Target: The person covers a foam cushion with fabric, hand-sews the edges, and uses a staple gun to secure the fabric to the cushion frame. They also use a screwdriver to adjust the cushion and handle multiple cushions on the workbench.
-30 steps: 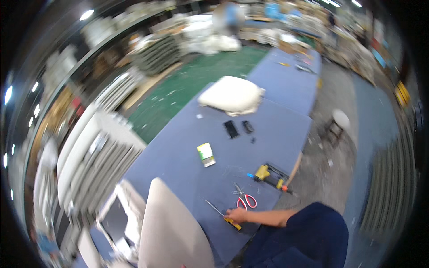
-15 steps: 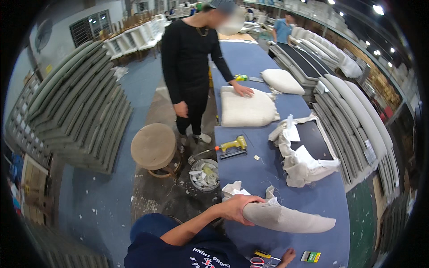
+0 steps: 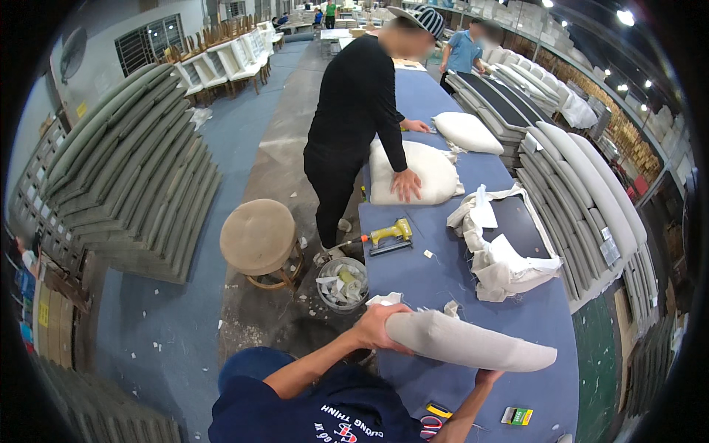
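Note:
A cream upholstered seat cushion (image 3: 473, 341) is held tilted on edge above the near end of the blue-topped table, its loose fabric edges (image 3: 390, 299) showing at the far side. My left hand (image 3: 380, 328) grips its left end, with the thumb side over the cloth. At the near edge, toward the right end, my right hand (image 3: 487, 376) holds the cushion from below; its fingers are mostly hidden. Close to my right forearm lie red-handled scissors (image 3: 430, 426), a yellow-handled tool (image 3: 439, 410) and a small green-and-yellow box (image 3: 517, 416).
A yellow staple gun (image 3: 391, 232) lies by the table's (image 3: 413, 277) left edge. Beyond it a co-worker in black presses a cream cushion (image 3: 417, 173). A partly covered seat (image 3: 509, 240) rests at right. A round stool (image 3: 256, 236), a scrap bucket (image 3: 341, 284) and stacked panels (image 3: 133, 177) stand left.
My right hand has risen from the table by the scissors to the cushion's near edge. The cushion has lifted slightly away from me. The co-worker has leaned over the table, pressing the other cushion.

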Demonstrator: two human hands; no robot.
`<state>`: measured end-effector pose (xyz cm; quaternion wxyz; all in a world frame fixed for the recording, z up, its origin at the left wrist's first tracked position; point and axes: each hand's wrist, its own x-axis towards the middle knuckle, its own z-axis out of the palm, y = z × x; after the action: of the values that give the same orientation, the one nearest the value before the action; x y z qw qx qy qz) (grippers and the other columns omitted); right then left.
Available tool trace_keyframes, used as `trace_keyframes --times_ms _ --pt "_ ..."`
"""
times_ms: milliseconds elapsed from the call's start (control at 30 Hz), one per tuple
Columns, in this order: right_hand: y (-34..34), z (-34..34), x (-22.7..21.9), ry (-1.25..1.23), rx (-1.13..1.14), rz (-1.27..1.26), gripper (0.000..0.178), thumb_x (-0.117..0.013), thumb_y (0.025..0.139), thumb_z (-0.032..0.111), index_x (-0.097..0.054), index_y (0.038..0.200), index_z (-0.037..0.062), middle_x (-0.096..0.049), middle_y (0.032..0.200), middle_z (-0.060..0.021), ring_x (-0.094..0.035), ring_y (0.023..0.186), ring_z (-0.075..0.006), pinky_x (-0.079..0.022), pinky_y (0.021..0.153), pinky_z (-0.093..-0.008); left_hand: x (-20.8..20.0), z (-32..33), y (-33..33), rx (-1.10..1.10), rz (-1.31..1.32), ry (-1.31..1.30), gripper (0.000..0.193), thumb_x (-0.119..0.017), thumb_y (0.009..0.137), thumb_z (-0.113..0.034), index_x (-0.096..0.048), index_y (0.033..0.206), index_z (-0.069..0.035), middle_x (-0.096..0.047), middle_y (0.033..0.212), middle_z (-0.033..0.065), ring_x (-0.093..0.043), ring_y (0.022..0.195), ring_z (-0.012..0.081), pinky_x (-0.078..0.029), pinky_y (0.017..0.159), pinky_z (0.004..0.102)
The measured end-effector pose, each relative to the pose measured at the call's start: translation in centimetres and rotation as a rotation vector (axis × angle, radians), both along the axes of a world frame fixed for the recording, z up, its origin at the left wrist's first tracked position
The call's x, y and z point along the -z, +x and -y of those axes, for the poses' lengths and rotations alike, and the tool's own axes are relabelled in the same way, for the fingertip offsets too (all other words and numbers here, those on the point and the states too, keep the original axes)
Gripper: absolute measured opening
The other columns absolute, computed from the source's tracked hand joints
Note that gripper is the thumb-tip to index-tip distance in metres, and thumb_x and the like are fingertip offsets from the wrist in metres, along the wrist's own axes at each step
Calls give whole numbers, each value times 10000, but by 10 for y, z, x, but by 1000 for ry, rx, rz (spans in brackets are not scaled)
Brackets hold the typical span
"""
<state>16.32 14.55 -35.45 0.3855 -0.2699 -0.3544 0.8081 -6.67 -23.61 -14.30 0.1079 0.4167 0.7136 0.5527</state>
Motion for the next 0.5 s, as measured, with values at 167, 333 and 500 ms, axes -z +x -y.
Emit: trace_keyframes --times_ms 167,333,500 --pt "25 75 1 130 -11 15 642 -434 1036 545 -456 1498 100 -557 1445 -81 -540 1314 -280 -435 1111 -458 -36 -4 -54 1 72 -45 671 -947 615 -423 -721 1080 4 -763 965 144 -742 889 252 -558 829 368" --pt "63 173 55 -279 59 80 698 -421 1041 562 -412 1501 38 -502 1490 -129 -519 1326 -288 -494 1038 -454 -47 -69 -117 166 -26 -333 761 -880 673 -553 -711 1142 21 -755 1005 182 -728 927 311 -544 863 415" --pt "137 198 76 22 -337 875 391 -517 1004 321 -690 1109 -14 -721 1047 -135 -686 933 -233 -577 787 -385 105 -129 -100 35 -224 -291 892 -767 781 -619 -527 1421 -46 -521 1464 216 -531 1304 380 -435 1054 528"
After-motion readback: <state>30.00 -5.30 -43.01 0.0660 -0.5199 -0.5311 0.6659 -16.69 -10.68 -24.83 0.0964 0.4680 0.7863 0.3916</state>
